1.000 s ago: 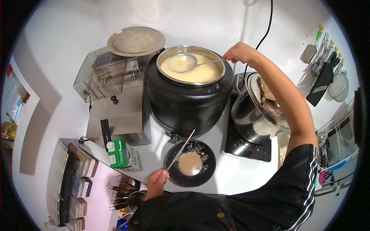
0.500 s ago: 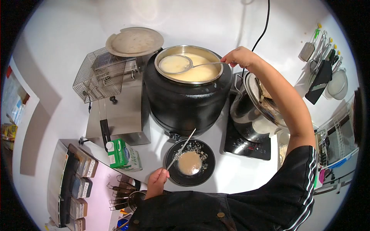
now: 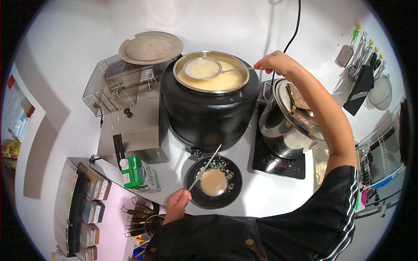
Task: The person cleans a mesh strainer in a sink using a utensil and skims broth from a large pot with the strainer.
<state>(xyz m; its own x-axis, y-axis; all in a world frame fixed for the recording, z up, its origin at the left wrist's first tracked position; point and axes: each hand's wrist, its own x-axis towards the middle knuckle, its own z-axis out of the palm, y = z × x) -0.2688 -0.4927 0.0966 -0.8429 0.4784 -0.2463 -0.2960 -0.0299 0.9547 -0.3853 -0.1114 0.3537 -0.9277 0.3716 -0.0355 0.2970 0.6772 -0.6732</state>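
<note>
My right hand [image 3: 278, 63] is closed on the thin handle of a round mesh skimmer [image 3: 203, 68]. Pale, creamy broth [image 3: 233, 80] fills the black soup kettle [image 3: 207, 115], and the skimmer's head is at its surface, toward the far left of the opening. Closer to me, my left hand [image 3: 177, 202] grips a thin grey rod-like utensil [image 3: 204, 168]; its full shape does not show. The rod slants across a black bowl [image 3: 235, 191] holding a beige liquid [image 3: 214, 182] with small pale bits at its far side.
Left of the kettle stand a steel fryer [image 3: 135, 130], a wire basket [image 3: 111, 85] and a round lid [image 3: 152, 47]. A green carton [image 3: 138, 174] is near the bowl. At right, a steel pot [image 3: 278, 128] sits on an induction cooker [image 3: 278, 167]. Utensils hang on the wall, including a strainer [image 3: 381, 92].
The skimmer's head has shifted slightly toward the far rim of the kettle, with my right hand moving a little to the right. My left hand and its rod stay nearly still.
</note>
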